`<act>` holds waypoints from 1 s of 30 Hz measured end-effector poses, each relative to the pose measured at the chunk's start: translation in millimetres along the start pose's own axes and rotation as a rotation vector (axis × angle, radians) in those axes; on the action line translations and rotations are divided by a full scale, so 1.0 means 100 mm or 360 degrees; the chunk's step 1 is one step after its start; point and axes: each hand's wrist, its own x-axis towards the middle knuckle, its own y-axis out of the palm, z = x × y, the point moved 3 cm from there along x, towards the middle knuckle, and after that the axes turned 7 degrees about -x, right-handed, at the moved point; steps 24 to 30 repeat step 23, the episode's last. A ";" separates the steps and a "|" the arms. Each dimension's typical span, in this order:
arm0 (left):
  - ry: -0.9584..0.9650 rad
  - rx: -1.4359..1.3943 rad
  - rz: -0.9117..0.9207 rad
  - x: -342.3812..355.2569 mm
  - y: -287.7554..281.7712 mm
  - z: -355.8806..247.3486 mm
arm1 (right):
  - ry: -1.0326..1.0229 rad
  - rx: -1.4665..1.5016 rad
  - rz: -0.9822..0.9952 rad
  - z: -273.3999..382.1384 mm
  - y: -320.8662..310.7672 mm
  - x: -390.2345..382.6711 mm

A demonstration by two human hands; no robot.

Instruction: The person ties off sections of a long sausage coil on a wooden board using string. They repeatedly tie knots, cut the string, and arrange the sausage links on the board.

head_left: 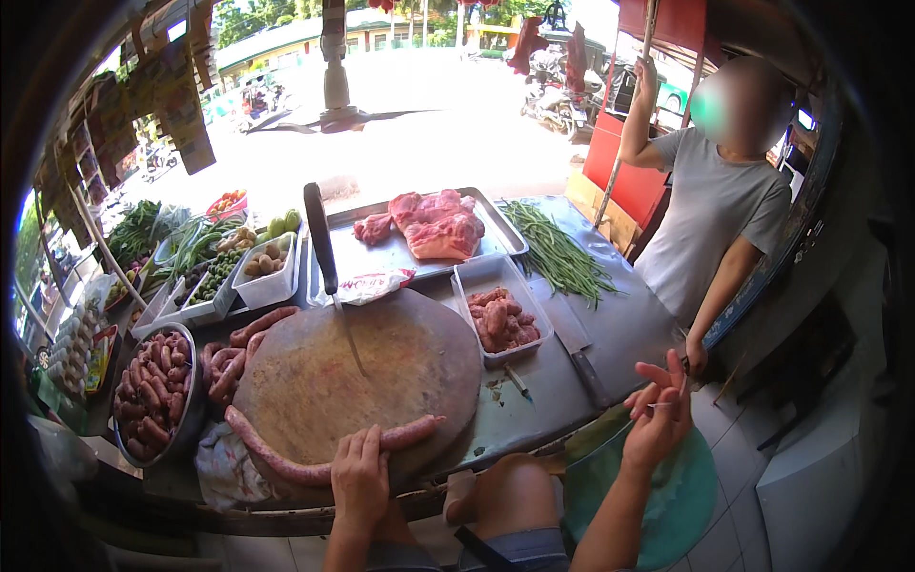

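My left hand (pixel 360 474) is closed over a long raw sausage (pixel 276 459) at the near edge of a round wooden chopping board (pixel 324 357). One end of the sausage lies on the board to the right of my fingers; the rest curves away to the left. Raised off to the right, my right hand (pixel 660 419) has its fingers partly bent, with a thin pale string (pixel 660 405) between them. A knife (pixel 322 238) with a black handle stands upright, its tip at the board. More linked sausages (pixel 227 367) lie at the board's left side.
A bowl of sausages (pixel 152 396) stands left. Behind the board are a meat tray (pixel 334 224), a tub of meat (pixel 500 319) and green beans (pixel 558 250). A cleaver (pixel 577 343) lies right, above a green basin (pixel 686 496). A person (pixel 715 210) stands beyond, holding a pole.
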 end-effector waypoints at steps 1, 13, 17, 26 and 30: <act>0.0006 0.0012 -0.0006 -0.01 0.00 -0.01 | 0.0255 -0.0034 0.0084 -0.29 0.10 -0.04; 0.0020 -0.0010 -0.0040 -0.05 -0.01 0.00 | 0.0978 -0.0154 0.0830 -0.79 0.82 -1.02; 0.0061 -0.0036 -0.0090 -0.07 -0.03 0.00 | 0.1012 -0.0086 0.0856 -0.66 0.84 -1.12; 0.0069 -0.0085 -0.0103 -0.11 -0.04 0.04 | 0.0946 0.0001 0.0879 -0.43 0.93 -1.11; 0.0069 -0.0085 -0.0103 -0.11 -0.04 0.04 | 0.0946 0.0001 0.0879 -0.43 0.93 -1.11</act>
